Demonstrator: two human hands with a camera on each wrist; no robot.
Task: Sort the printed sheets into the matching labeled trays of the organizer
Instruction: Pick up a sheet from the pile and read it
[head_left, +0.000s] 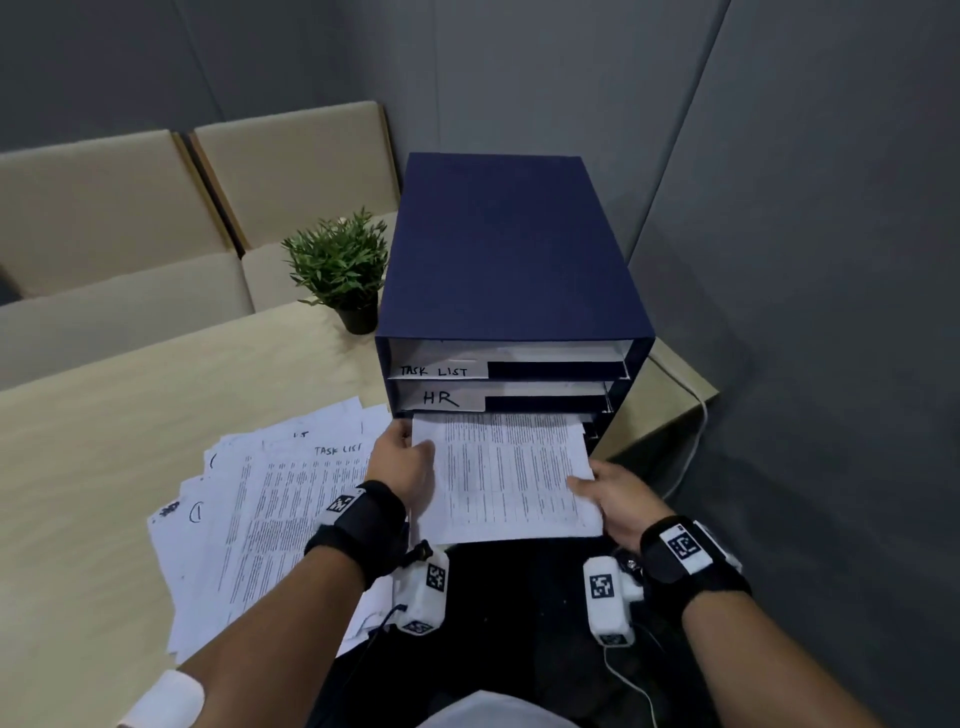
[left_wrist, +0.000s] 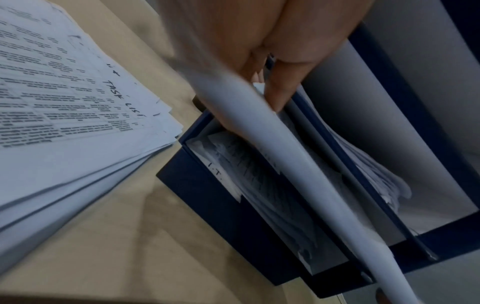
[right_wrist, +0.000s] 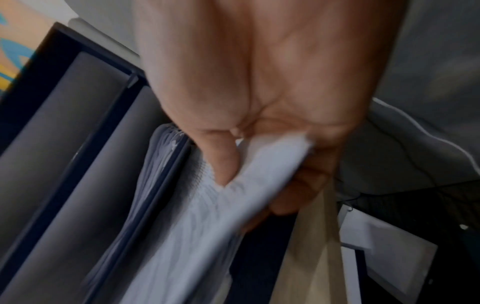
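Both hands, left hand (head_left: 402, 464) and right hand (head_left: 615, 498), pinch the sides of a sheet (head_left: 506, 475) half inside the third tray of the organizer (head_left: 511, 249) at the table's far right corner; next, probably push it home.

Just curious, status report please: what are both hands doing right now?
Left hand and right hand grip white printed sheet. Its front edge at navy organizer, third slot. Nothing blocking.

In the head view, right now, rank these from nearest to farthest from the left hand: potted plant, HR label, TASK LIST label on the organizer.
From the left hand:
1. HR label, second tray, just beyond the fingers.
2. TASK LIST label, top tray, one level higher.
3. potted plant, on the table left of the organizer, farthest back.
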